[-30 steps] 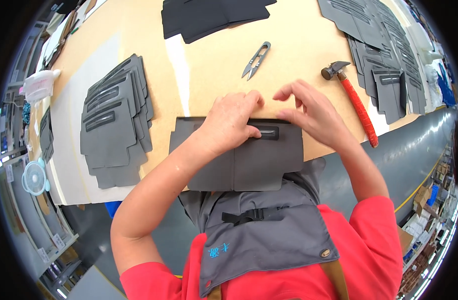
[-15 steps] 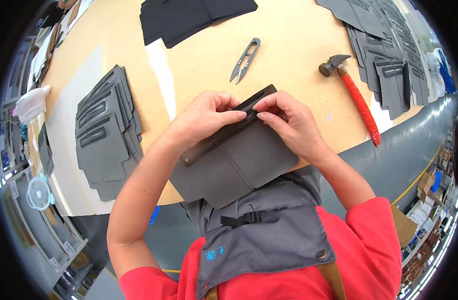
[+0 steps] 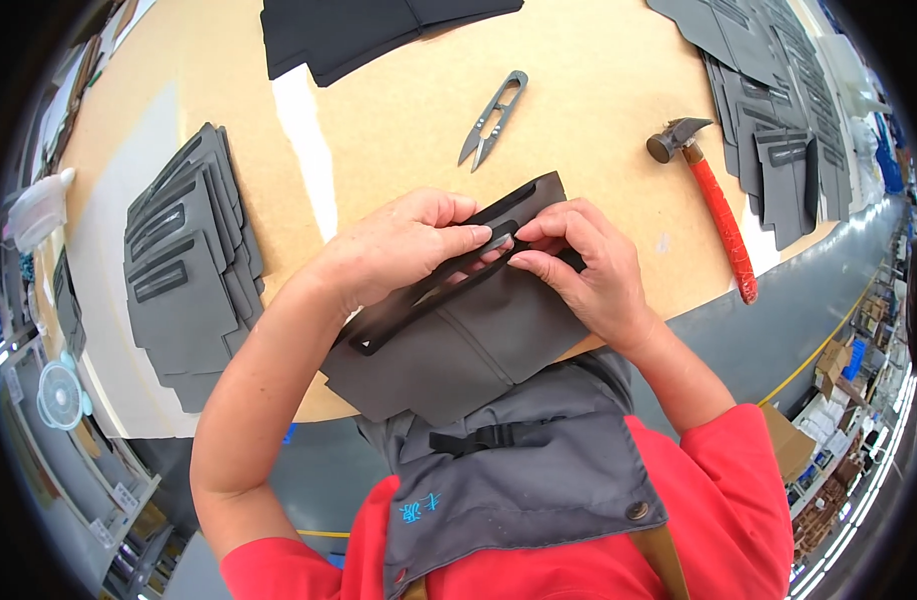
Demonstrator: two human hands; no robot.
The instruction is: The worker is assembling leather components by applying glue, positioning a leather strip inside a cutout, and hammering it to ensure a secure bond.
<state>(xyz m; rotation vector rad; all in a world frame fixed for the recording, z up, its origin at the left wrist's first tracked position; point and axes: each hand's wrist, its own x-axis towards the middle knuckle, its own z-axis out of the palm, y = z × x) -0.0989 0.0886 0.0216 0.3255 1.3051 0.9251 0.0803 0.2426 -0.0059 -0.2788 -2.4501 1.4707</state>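
A dark grey, leather-like panel (image 3: 444, 355) with a long slit-shaped opening (image 3: 375, 342) near its upper edge lies slantwise at the table's front edge. My left hand (image 3: 404, 245) pinches the strip above the opening, its thumb on top. Through the slit, some fingertips show behind the panel. Close beside it, my right hand (image 3: 591, 268) is closed with thumb and forefinger at the slit's right end, gripping its dark edge. Whether a smaller piece is also between those fingers I cannot make out. The panel's far corner sticks up between both hands.
Thread snips (image 3: 494, 120) lie beyond my hands. To the right is a hammer (image 3: 714, 205) with a red handle. Stacks of slotted grey panels stand at left (image 3: 184, 320) and far right (image 3: 787, 190). Black panels (image 3: 379, 35) lie at the back.
The slit has been spread wider, and fingertips now show through it. My right fingers have shifted slightly along its edge. The whole view has moved a little.
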